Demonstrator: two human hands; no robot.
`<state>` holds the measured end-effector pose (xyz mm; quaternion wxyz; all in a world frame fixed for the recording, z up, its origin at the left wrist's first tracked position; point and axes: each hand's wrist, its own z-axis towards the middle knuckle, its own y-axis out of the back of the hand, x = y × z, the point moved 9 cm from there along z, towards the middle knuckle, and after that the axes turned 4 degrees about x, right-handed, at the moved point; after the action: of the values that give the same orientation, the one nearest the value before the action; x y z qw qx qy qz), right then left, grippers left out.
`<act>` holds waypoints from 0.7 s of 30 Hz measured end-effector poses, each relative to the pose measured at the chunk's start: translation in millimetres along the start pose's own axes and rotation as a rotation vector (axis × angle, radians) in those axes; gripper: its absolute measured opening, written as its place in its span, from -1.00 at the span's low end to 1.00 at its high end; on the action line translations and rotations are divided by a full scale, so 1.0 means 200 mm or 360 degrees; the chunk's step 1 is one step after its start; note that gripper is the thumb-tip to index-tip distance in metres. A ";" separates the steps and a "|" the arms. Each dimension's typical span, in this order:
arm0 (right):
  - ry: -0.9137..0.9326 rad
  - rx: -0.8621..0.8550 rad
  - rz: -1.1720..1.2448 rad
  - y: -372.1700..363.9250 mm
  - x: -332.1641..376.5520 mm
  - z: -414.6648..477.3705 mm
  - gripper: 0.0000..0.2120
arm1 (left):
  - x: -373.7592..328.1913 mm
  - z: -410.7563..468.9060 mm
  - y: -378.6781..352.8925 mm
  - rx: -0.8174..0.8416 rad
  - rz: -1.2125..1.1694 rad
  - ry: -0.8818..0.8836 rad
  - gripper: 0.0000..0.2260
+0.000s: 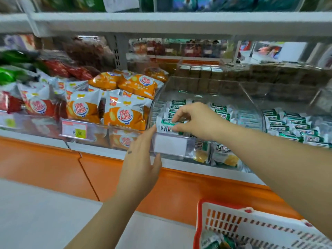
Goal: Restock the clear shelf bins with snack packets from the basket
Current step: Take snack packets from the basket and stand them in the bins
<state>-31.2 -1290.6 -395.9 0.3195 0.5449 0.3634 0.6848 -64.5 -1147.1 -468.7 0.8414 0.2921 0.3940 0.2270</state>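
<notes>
A clear shelf bin point(251, 97) in the middle of the shelf holds several green-and-white snack packets. My right hand point(195, 121) reaches over its front wall and pinches one green-and-white packet point(164, 125) at the bin's front left corner. My left hand point(142, 159) is raised with straight fingers, its fingertips touching the bin's front left edge beside that packet. The red-and-white basket point(251, 229) sits at the bottom right, with a few packets point(213, 242) visible inside.
To the left, a bin of orange-and-white snack bags point(124, 114) carries a price tag point(74, 130) reading 8.80. Another clear bin of green packets point(294, 126) stands to the right. Brown packets point(233, 76) are stacked behind. An orange shelf base point(45, 162) runs below; a white shelf point(161, 22) hangs above.
</notes>
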 end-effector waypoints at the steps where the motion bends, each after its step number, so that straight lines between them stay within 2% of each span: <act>1: 0.0018 0.0111 -0.0039 -0.05 0.00 0.01 -0.86 | -0.01 0.00 0.00 -0.0014 0.0013 -0.0039 -0.31; 4: 0.0000 0.0267 -0.0114 -0.13 -0.02 0.01 -0.79 | -0.01 0.01 0.00 -0.0061 0.0043 -0.0097 -0.28; 7: -0.0021 0.0181 -0.0059 -0.10 -0.04 0.00 -0.72 | 0.01 0.01 -0.01 -0.0086 0.0051 -0.0100 -0.29; 11: -0.0230 0.0390 -0.0087 -0.16 -0.09 -0.04 -0.66 | 0.02 0.01 -0.03 -0.0102 0.0043 -0.0095 -0.28; 15: -0.0389 0.0537 -0.0024 -0.20 -0.15 -0.05 -0.80 | 0.02 0.01 -0.04 -0.0113 0.0031 -0.0094 -0.28; 17: -0.0458 0.0543 0.0061 -0.20 -0.16 -0.07 -0.78 | 0.02 0.02 -0.04 -0.0111 0.0036 -0.0098 -0.28; 21: -0.0337 0.0601 -0.0064 -0.21 -0.14 -0.05 -0.61 | 0.02 0.01 -0.04 -0.0115 0.0041 -0.0126 -0.29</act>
<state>-33.8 -1293.3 -447.1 0.2615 0.6566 0.4604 0.5371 -58.5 -1151.5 -475.4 0.8633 0.2754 0.3481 0.2402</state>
